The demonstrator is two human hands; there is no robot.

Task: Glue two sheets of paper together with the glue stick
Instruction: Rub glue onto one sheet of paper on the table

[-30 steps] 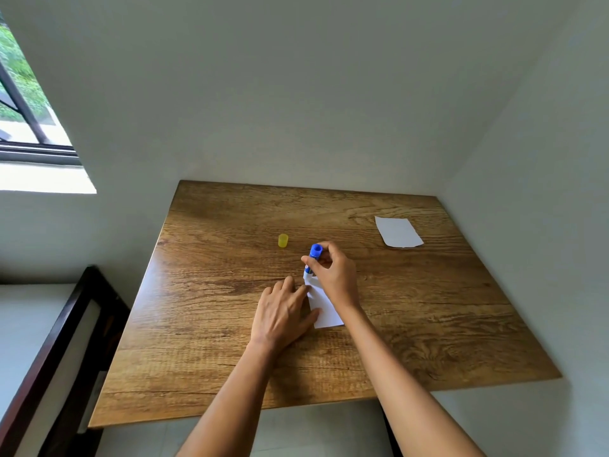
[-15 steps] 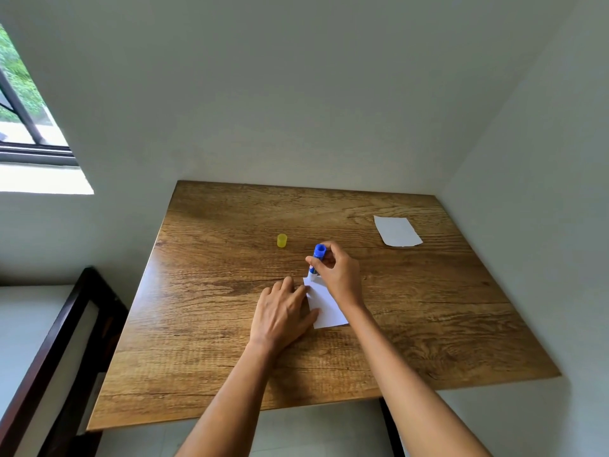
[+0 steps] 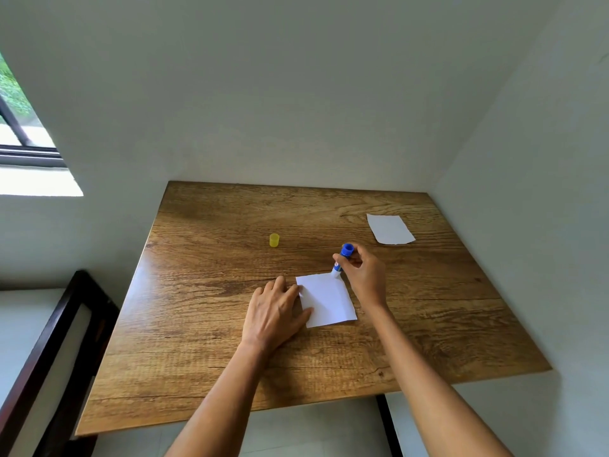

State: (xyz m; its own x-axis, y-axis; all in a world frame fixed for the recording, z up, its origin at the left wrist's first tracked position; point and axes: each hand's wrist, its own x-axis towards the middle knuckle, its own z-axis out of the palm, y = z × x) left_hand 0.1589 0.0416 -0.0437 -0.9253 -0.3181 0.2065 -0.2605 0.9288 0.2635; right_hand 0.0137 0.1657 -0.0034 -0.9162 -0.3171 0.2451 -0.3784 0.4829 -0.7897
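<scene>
right hand [image 3: 364, 275] slid the glue stick [image 3: 342, 258] rightward (to the far right corner), near sheet [image 3: 326, 300] more exposed

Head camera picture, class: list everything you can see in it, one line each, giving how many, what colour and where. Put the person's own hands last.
table: one, brown wood grain, fills the corner between two walls
near sheet of paper: one, white, flat at mid-table between the hands
far sheet of paper: one, white, flat near the far right corner, lying alone
glue stick: one, blue, tilted, tip at the near sheet's far right corner
cap: one, yellow, upright on the table, left of the glue stick
window: one, dark frame, upper left
dark frame: one, dark brown, left of the table
left hand: one, flat on the near sheet's left edge
right hand: one, gripping the glue stick
</scene>
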